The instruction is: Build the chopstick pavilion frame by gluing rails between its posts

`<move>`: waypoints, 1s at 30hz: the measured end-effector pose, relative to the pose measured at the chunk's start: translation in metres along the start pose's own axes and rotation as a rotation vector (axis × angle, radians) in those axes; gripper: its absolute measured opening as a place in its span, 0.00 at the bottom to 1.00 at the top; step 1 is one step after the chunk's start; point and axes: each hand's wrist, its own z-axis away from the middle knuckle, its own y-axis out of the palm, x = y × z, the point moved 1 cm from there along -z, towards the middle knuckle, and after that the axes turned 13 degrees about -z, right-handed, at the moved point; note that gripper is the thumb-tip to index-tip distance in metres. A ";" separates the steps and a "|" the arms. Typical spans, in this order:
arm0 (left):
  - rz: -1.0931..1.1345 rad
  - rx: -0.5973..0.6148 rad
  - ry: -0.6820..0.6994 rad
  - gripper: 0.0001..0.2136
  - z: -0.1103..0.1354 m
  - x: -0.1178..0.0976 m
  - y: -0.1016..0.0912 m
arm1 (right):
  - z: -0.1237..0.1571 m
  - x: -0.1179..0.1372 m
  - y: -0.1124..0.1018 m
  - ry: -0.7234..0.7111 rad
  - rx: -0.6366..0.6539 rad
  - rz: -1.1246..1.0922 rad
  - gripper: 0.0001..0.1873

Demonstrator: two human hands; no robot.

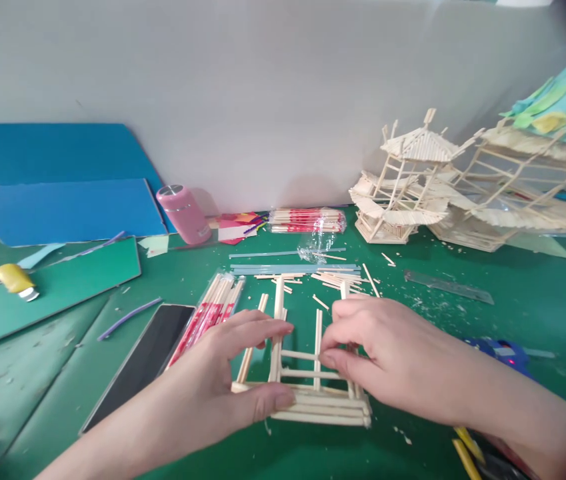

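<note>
A small frame of wooden sticks (313, 403) stands on the green table (413, 427) in front of me, with a stacked base and several upright posts. My left hand (223, 380) grips it from the left, thumb against the base and fingers on an upright stick. My right hand (383, 353) comes from the right, its fingertips pinched on a horizontal cross stick (300, 355) between the posts.
Loose sticks (333, 277) and wrapped chopstick packs (210, 313) lie behind the frame. Finished stick pavilions (403, 180) stand at back right. A pink bottle (183, 213), blue boards (63, 200), a black strip (143, 360), a ruler (447, 285) and a blue glue gun (500, 350) lie around.
</note>
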 end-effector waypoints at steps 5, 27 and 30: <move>-0.012 -0.039 0.013 0.22 -0.002 0.000 0.002 | -0.004 0.004 -0.010 -0.026 0.068 0.033 0.13; -0.030 0.019 -0.020 0.23 -0.001 0.001 -0.001 | -0.012 0.003 -0.016 -0.125 0.131 0.040 0.14; -0.026 0.027 -0.028 0.23 -0.002 0.000 -0.002 | -0.013 0.002 -0.018 -0.114 0.177 0.014 0.14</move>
